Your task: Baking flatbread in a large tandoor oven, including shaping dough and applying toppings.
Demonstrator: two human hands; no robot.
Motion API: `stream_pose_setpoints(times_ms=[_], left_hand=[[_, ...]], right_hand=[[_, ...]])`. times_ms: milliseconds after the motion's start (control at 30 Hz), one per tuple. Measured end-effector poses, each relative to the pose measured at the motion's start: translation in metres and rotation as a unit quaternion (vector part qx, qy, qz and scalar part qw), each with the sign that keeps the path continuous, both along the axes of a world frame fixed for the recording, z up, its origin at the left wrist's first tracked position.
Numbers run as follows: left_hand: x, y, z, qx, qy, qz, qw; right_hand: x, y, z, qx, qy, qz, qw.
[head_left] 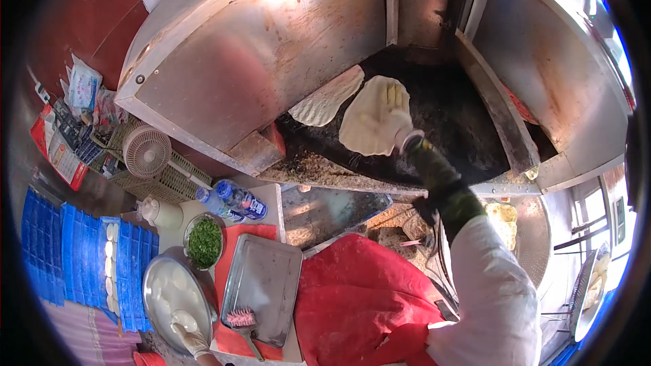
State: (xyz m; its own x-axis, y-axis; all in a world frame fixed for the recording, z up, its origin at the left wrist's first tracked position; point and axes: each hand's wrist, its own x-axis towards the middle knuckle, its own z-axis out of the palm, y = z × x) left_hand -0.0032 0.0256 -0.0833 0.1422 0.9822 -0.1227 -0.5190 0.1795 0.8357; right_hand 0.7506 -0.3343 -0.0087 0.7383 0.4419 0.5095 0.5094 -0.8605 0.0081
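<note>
My right hand [392, 122], in a pale glove with a dark oversleeve, lies flat with fingers stretched over a pale sheet of dough [359, 118] on the round black griddle [468, 152]. Another flat sheet of dough [329, 98] lies to its left, against the griddle's rim. Low on the left, my gloved left hand [193, 342] reaches into a round metal basin [150, 298]. Its fingers close on the near edge of a soft white dough piece [184, 319]. Other pale dough pieces [169, 288] rest in the basin under a shiny coating.
Tall metal panels [271, 47] surround the griddle. A metal tray [264, 285] carries a pink-bristled brush [241, 318]. Nearby stand a bowl of chopped greens [204, 241], blue-labelled bottles [241, 200], a small fan [147, 152] and stacked blue crates [81, 251]. Flatbreads [500, 224] lie at right.
</note>
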Motion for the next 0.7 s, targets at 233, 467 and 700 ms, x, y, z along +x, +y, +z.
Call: stream_pose_setpoints(times_ms=[233,467,700], left_hand=[[-0.005,0.004,-0.006,-0.002,0.022,0.019,1.0],[-0.008,0.003,0.0,-0.036,0.034,0.049,0.998],[0.002,-0.002,-0.001,-0.019,0.012,-0.011,1.0]], right_hand=[[0.086,0.017,0.031,-0.015,0.218,0.043,0.975],[-0.095,0.074,0.033,-0.023,0.123,0.06,0.99],[-0.144,0.053,0.05,0.011,0.088,0.136,0.987]])
